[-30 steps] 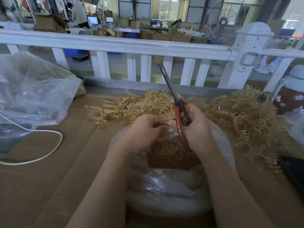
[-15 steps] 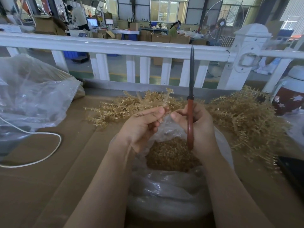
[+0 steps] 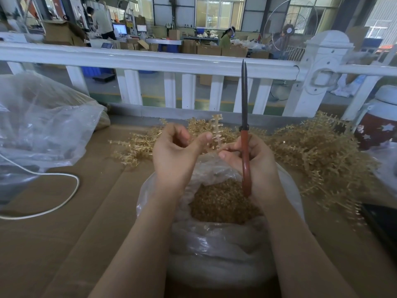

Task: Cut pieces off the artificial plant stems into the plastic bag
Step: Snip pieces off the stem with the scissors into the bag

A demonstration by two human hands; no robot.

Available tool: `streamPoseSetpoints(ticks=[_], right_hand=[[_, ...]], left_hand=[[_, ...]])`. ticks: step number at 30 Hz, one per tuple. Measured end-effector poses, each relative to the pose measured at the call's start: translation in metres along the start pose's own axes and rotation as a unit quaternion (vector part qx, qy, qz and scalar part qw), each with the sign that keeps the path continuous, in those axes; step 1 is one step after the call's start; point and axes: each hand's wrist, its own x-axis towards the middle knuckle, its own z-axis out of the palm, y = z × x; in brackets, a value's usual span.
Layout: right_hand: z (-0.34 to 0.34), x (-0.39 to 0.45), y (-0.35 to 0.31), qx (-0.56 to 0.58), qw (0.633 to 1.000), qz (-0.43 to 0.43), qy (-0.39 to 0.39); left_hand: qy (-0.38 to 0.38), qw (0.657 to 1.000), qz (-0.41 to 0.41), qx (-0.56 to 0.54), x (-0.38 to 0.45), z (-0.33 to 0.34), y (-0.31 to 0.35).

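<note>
1. Because cut bits must drop into the bag (image 3: 217, 250), I keep both hands right above its open mouth on the bench (image 3: 64, 244).
2. My right hand (image 3: 253, 166) grips the scissors (image 3: 245, 134), blades together and pointing up, and pinches a stem (image 3: 217, 134) upright.
3. My left hand (image 3: 174, 155) hovers beside the stem, fingers loosely curled, holding nothing.
4. The stem pile (image 3: 318, 151) lies behind the bag, within reach.

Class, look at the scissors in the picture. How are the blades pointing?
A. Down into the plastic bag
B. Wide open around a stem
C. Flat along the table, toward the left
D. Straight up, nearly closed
D: the right hand holds the scissors upright, blades together, tips up against the white railing.
</note>
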Motion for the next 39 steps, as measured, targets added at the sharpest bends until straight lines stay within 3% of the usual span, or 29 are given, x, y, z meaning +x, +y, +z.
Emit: streamPoseSetpoints(ticks=[2,5,9,13,22,32,39], right_hand=[[0.000,0.001,0.001,0.002,1.000,-0.003,-0.004],[0.000,0.002,0.003,0.008,1.000,-0.006,-0.002],[-0.002,0.004,0.007,0.014,1.000,-0.007,0.000],[-0.003,0.004,0.010,0.018,1.000,-0.001,0.003],[-0.001,0.004,0.008,-0.024,0.999,-0.009,0.033],[-0.003,0.003,0.007,-0.040,0.999,-0.026,0.006],[-0.006,0.002,0.008,-0.169,0.983,-0.002,0.069]], left_hand=[[-0.017,0.994,0.062,0.092,0.001,-0.006,0.002],[-0.155,0.969,0.044,0.188,0.002,-0.007,0.000],[-0.257,0.963,-0.022,0.075,-0.001,-0.005,-0.005],[-0.290,0.956,-0.045,-0.003,0.001,-0.008,-0.006],[-0.278,0.959,-0.051,-0.008,0.002,-0.006,-0.009],[-0.218,0.972,-0.082,-0.038,0.002,-0.004,-0.011],[-0.193,0.979,-0.064,-0.030,0.002,-0.007,-0.006]])
